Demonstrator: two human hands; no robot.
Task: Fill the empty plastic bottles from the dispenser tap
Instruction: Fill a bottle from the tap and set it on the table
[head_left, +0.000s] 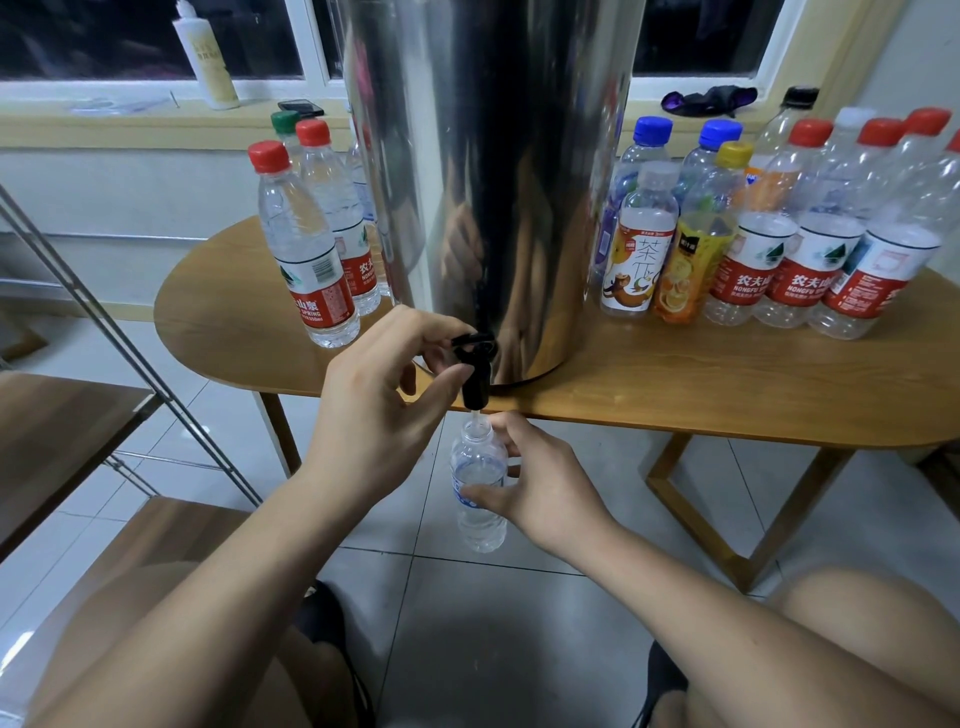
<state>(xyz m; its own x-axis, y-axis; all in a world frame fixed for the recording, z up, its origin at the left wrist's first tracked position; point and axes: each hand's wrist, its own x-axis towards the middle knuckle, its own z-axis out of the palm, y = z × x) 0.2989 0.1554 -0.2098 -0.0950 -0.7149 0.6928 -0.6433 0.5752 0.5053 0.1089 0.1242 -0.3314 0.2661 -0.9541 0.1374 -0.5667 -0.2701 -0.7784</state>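
Filling underway: left hand (384, 410) pinches black tap lever (472, 340) on steel dispenser drum (488, 182); right hand (540, 488) grips small clear uncapped plastic bottle (478, 488) under spout, below table's near edge. Next: close lever when nearly full, probably.

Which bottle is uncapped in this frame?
The small clear bottle the right hand holds under the black tap, below the table edge. Every bottle top visible on the table wears a cap.

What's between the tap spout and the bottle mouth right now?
In the head view, only a short whitish streak, water or a nozzle tip, bridges tap and bottle.
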